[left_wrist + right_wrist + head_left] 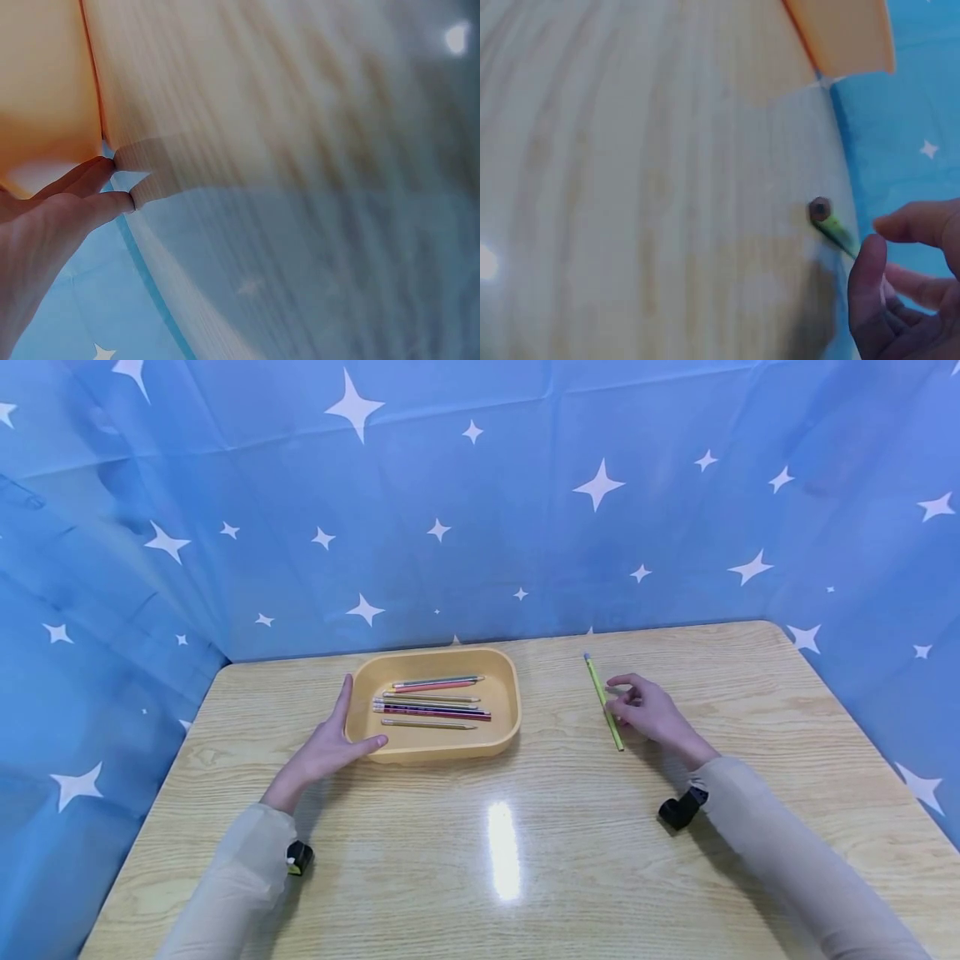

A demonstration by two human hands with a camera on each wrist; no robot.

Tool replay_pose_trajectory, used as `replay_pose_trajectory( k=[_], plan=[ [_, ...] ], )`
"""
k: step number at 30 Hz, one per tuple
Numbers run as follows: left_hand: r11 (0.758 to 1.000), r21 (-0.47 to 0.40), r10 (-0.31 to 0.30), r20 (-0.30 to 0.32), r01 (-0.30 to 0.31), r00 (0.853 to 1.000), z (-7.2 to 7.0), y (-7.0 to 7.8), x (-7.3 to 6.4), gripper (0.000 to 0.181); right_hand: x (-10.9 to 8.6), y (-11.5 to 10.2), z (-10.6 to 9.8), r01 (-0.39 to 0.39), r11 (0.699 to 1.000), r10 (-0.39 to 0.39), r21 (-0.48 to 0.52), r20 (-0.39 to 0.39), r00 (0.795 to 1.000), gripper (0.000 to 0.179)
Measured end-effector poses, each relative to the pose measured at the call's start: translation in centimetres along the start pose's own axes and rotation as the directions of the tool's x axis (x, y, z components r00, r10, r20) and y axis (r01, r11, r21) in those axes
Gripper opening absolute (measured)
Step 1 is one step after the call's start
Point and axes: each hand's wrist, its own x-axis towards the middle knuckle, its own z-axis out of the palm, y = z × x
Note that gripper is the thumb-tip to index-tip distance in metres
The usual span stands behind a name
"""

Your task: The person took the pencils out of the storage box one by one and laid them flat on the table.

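Observation:
A shallow yellow-orange tray (435, 752) holds several pencils (431, 710) lying side by side. My left hand (333, 743) spreads around the tray's left front corner, fingers straight along the left side and thumb at the front rim. To the right of the tray, a yellow-green pencil (594, 677) with a blue end lies slantwise on the table. My right hand (645, 706) is at this pencil, its thumb overlapping it in the head view. In the right wrist view, a small gap shows between the thumb (866, 289) and index finger, and the pencil runs behind the thumb.
The wooden table (420, 843) has rounded back corners and a bright light reflection near its middle. Behind and beside it hangs a blue cloth (495, 468) with white stars, meeting the table's back edge. A black wrist camera (682, 810) sits under the right sleeve.

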Motion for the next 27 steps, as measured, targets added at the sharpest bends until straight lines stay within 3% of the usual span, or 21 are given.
replay_pose_trajectory(
  k=[10, 27],
  plan=[
    [1.000, 0.001, 0.002, 0.001, -0.002, 1.000, 0.0, 0.0, 0.0, 0.113, 0.3, -2.1, 0.2, 0.040, 0.997, -0.039, 0.064, -0.018, 0.999, 0.042],
    [1.000, 0.019, 0.000, 0.003, 0.000, 1.000, -0.1, -0.2, 0.2, 0.113, 1.7, -7.9, 3.7, 0.170, 0.970, -0.176, 0.175, 0.019, 0.984, 0.033]
  ],
)
